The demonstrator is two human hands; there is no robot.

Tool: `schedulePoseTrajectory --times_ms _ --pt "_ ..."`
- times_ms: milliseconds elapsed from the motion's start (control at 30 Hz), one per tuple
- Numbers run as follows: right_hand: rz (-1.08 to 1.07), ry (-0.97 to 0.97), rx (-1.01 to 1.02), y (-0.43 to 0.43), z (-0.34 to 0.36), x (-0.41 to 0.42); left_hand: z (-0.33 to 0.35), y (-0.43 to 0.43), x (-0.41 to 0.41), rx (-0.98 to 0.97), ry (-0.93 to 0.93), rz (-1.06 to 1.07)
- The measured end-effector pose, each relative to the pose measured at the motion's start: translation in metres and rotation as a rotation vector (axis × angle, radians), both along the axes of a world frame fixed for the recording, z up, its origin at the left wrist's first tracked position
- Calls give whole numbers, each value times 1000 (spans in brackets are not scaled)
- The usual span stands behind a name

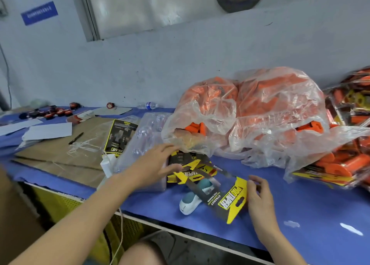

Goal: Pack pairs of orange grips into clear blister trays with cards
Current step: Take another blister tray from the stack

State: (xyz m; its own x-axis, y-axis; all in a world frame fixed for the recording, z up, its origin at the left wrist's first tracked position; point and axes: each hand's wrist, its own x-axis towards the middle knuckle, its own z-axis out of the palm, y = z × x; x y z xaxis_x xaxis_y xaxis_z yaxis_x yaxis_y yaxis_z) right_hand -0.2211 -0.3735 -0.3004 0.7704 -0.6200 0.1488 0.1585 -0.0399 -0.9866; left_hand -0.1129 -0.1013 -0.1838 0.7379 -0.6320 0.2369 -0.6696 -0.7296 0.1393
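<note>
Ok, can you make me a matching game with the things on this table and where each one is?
Things:
1. black-and-yellow printed card
2. clear plastic water bottle
3. thin black pen
4. orange tube-shaped grips

Places:
A. on the brown cardboard sheet
B. inside the big clear plastic bags
C. held by the right hand
D. lying at the far edge of the blue table

Pairs: 1-C, 2-D, 3-A, 4-B.
</note>
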Motion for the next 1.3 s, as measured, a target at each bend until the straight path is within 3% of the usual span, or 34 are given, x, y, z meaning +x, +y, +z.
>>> schedulePoseTrajectory --times_ms 167,467,867,1133,1300 --pt "-109 -52 106 -7 -3 4 8 55 5 122 13 93" --pt "-137 -22 4 -7 -8 4 7 68 8 322 -45 134" --pt "-139 -8 2 -8 -9 5 8 76 21 286 -60 76" --pt "-140 -2 18 -7 -7 4 13 74 20 358 -142 -35" --pt "-149 7 4 -6 -6 3 11 66 12 537 -298 -4"
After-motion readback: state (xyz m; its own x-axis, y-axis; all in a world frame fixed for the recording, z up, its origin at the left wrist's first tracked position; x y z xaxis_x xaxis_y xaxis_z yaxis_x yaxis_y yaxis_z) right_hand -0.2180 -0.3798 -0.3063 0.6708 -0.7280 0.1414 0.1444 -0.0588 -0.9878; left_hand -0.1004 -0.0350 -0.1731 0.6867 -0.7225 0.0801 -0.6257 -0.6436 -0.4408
